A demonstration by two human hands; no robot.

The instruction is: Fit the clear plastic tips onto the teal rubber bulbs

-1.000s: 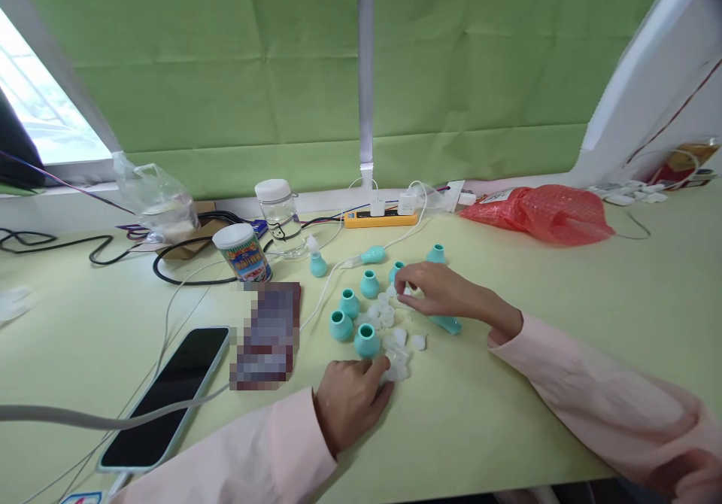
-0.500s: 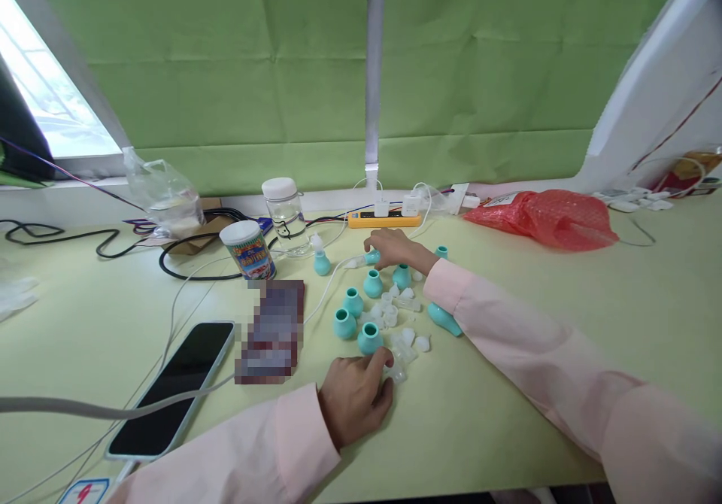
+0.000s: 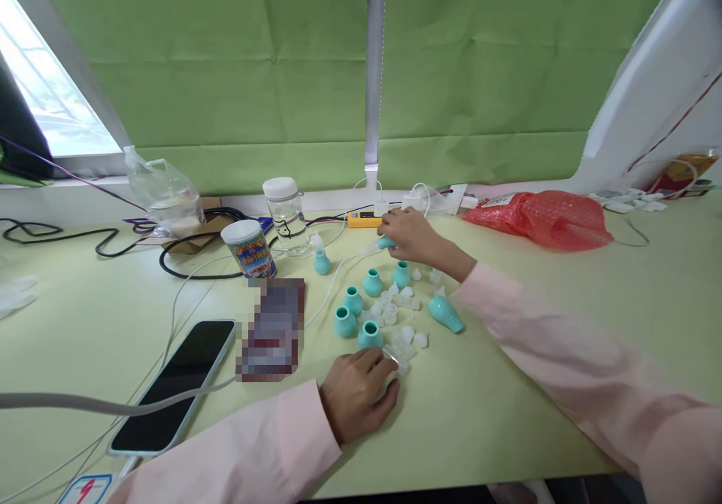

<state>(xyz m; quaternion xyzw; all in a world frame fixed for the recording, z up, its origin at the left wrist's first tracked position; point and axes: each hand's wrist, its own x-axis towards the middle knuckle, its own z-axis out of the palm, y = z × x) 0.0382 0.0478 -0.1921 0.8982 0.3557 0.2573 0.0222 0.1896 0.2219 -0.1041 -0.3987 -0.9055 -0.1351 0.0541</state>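
Observation:
My right hand (image 3: 414,233) reaches to the back of the group, its fingers closed on a teal squeeze bulb (image 3: 386,241) with a whitish clear tip pointing left. Most of that bulb is hidden by the fingers. My left hand (image 3: 361,393) rests on the table with fingers loosely bent and the thumb apart, just beside clear plastic pieces (image 3: 401,353). Several open-necked teal bulbs (image 3: 370,335) stand upright between the hands, among small translucent caps (image 3: 389,313). One teal bulb (image 3: 445,314) lies on its side under my right forearm. Another bulb (image 3: 322,262) with a white tip stands to the left.
A phone (image 3: 174,387) and a blurred-out dark packet (image 3: 274,331) lie on the left. Behind them stand a printed tub (image 3: 249,250) and a clear jar (image 3: 286,218). A yellow power strip (image 3: 364,220), cables and a red plastic bag (image 3: 541,220) line the back.
My right hand has moved right and slightly back with the teal bulb, uncovering the bulb lying on its side. My left hand has shifted slightly right.

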